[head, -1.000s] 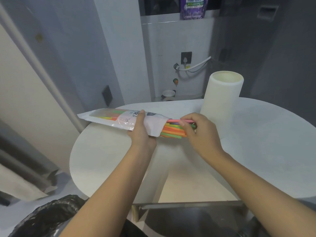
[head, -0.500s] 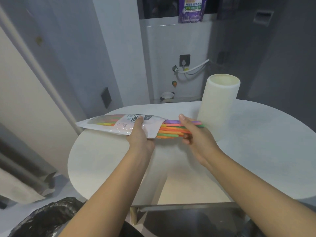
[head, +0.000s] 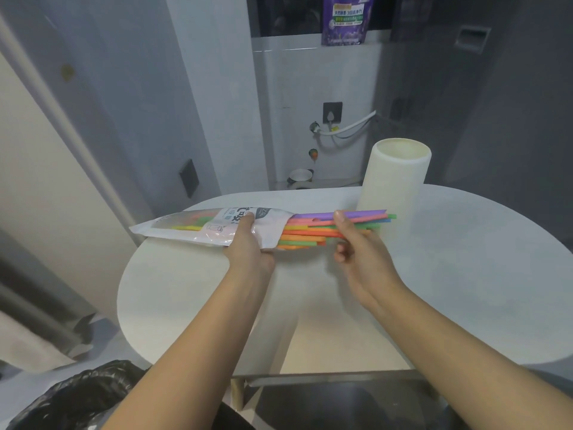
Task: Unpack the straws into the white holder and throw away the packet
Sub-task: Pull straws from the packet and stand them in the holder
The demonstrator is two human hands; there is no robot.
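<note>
1. Above a round white table (head: 465,274), the left hand (head: 248,252) grips a white plastic straw packet (head: 198,226) at its open end, thumb pressed on top.
2. The right hand (head: 359,252) pinches a bundle of coloured plastic straws (head: 313,228) — roughly half out of the packet.
3. A tall white cylindrical holder (head: 392,184) stands upright just behind the straw tips.
4. A black bin bag (head: 77,398) sits lower left — beside the table.

Glossy plastic packet (head: 198,226), matt white holder (head: 392,184), smooth matt table (head: 465,274)
</note>
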